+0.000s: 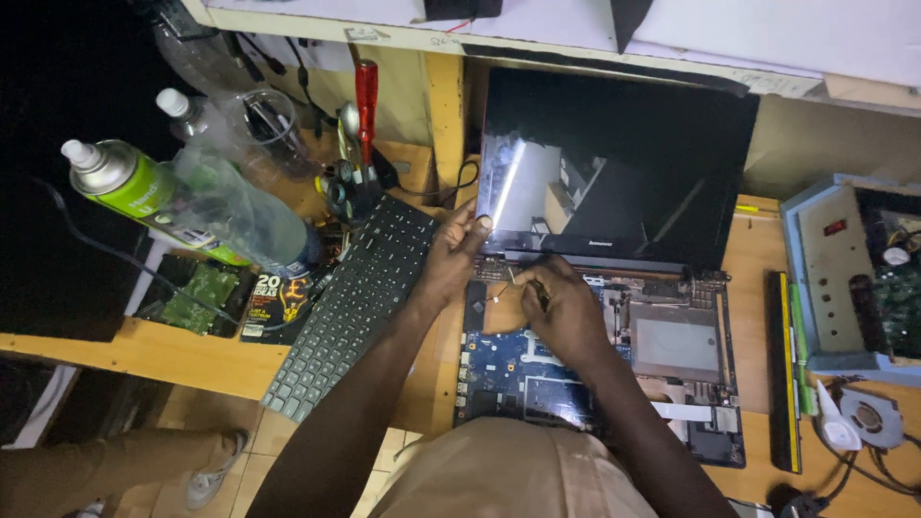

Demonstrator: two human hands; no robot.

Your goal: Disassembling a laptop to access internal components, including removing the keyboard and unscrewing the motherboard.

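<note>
While the left hand (451, 251) pinches the laptop screen's (614, 163) lower corner, the right hand (561, 305) closes on a small tool over the exposed motherboard (508, 369); hinge-area work appears underway, demanding steady fine control next.

Bare forearms, tan garment, no sleeves or gloves

You have one opened laptop (614, 288) with one dark screen (633, 163), one loose black keyboard (355, 307), one red-handled screwdriver (366, 96), one green spray can (134, 182), two clear plastic bottles (240, 211), one long black battery (785, 374), one small fan (871, 417), and two hands: left hand (451, 264), right hand (566, 307).
</note>
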